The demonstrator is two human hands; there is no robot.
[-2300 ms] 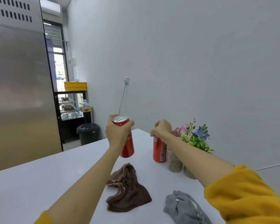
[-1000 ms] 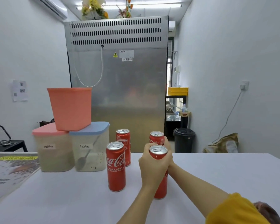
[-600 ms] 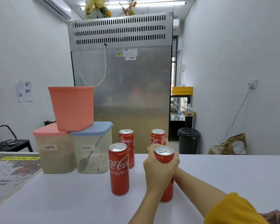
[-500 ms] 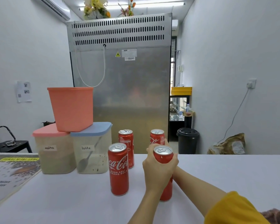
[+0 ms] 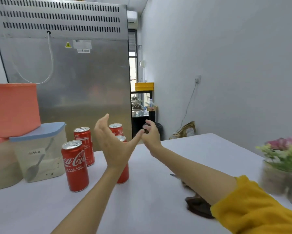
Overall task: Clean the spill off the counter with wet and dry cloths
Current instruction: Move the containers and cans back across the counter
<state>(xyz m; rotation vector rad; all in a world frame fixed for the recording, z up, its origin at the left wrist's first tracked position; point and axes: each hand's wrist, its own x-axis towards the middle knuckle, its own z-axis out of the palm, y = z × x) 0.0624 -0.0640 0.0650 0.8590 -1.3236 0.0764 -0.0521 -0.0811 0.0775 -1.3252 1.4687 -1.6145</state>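
Observation:
My left hand (image 5: 114, 146) is raised above the white counter (image 5: 141, 208) with its fingers spread and nothing in it. Just behind it stands a red can (image 5: 124, 174), partly hidden by the wrist. To the right, my right hand (image 5: 151, 138) hovers with fingers loosely curled, also holding nothing. A brown cloth (image 5: 198, 206) lies on the counter under my right forearm, mostly hidden by the arm and the yellow sleeve. No spill is visible, and the grey cloth is out of view.
Three more red cans (image 5: 75, 166) (image 5: 84, 145) (image 5: 116, 129) stand left of my hands. Plastic tubs (image 5: 40, 152) and an orange bin (image 5: 13, 108) sit at far left. A flower pot (image 5: 283, 168) stands at the right edge. A steel fridge (image 5: 71, 73) rises behind.
Both hands have let go of the cans they set down and lifted away, fingers spreading. The view has swung right, bringing the flowers and the brown cloth back in.

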